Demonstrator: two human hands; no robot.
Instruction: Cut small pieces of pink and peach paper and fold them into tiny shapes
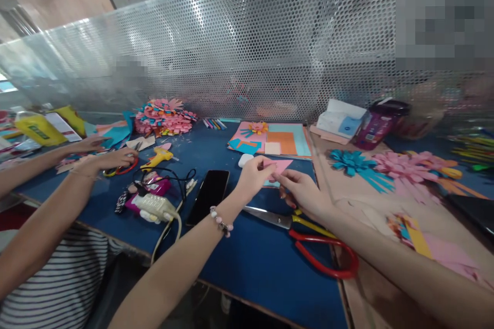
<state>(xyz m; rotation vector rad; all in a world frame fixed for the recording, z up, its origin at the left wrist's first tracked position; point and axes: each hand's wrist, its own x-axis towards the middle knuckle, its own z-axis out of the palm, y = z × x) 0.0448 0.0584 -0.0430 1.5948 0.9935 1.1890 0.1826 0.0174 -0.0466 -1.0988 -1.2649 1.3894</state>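
Between my two hands is a small piece of pink paper (281,165) that comes to a point on its right side. My left hand (252,177) grips its left part, fingers closed. My right hand (303,191) pinches its lower edge. Below the hands, scissors (326,244) with red and yellow handles lie on the blue table, partly under my right forearm. A black phone (210,193) rests left of my left wrist. Just beyond my hands are sheets of coloured paper (297,128) with cut orange, blue and pink pieces on top.
At left, a co-worker's hands (119,158) work with scissors. A yellow glue gun (158,157), a power strip with cables (154,208) and a pile of paper flowers (164,115) stand nearby. Blue (353,162) and pink paper flowers (403,167) lie right, near a purple cup (380,123).
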